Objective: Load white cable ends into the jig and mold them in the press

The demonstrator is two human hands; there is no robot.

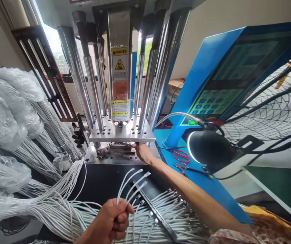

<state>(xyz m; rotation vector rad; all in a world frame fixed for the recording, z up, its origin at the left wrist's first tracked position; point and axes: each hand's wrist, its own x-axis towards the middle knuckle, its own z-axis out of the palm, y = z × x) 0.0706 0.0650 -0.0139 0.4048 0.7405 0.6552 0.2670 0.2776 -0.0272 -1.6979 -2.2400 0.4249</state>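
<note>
The left hand (112,220) is nearest to the camera, at the bottom edge of the view. It is closed in a fist around a small bunch of white cables (131,183); four ends stand up from the fist and bend to the right, each with a small plug tip. The wrist is cut off by the lower edge.

Just right of this hand a dark metal bar (155,211) lies slanted on the black table (102,183), and many more white cables (176,206) lie across it, too many to count. More loose cables spread on the left side of the fist.

The right hand (142,152) is stretched forward, far from the left one. It reaches to the mold plate (115,150) of the machine, under the silver plate with holes (122,130). Its fingers go into the narrow gap there and are hidden, so I cannot tell if they are open or holding something.

Above the plate rise several shiny steel columns (71,64) and one central barrel with three yellow warning labels (120,81).

At the left, large bundles of white cable in clear plastic bags (5,112) fill the side, cut off by the edge. At the right are a blue control panel (219,98), a black lamp head (210,149) on a flexible neck, and a fan grille (274,105), partly out of view. On the blue surface lie red-handled scissors (181,156) and a second small tool (183,167), hard to make out. The open room for moving is only the black strip between the two hands.
</note>
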